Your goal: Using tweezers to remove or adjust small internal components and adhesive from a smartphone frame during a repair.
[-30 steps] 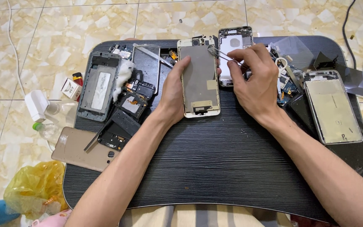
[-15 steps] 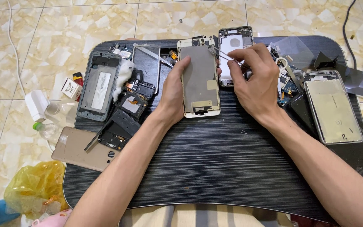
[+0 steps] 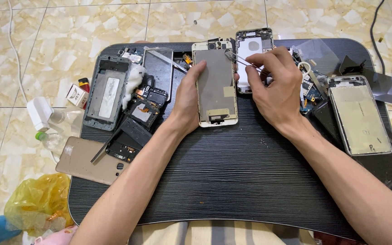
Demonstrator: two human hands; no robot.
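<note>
Your left hand rests against the left edge of the opened phone, fingers curled round its side to steady it near the far middle of the black lap desk. Your right hand pinches a pair of tweezers closed between thumb and fingers, their tips touching the phone's upper right corner. Just beyond lies a white phone frame; a grey frame sits well off to the left.
</note>
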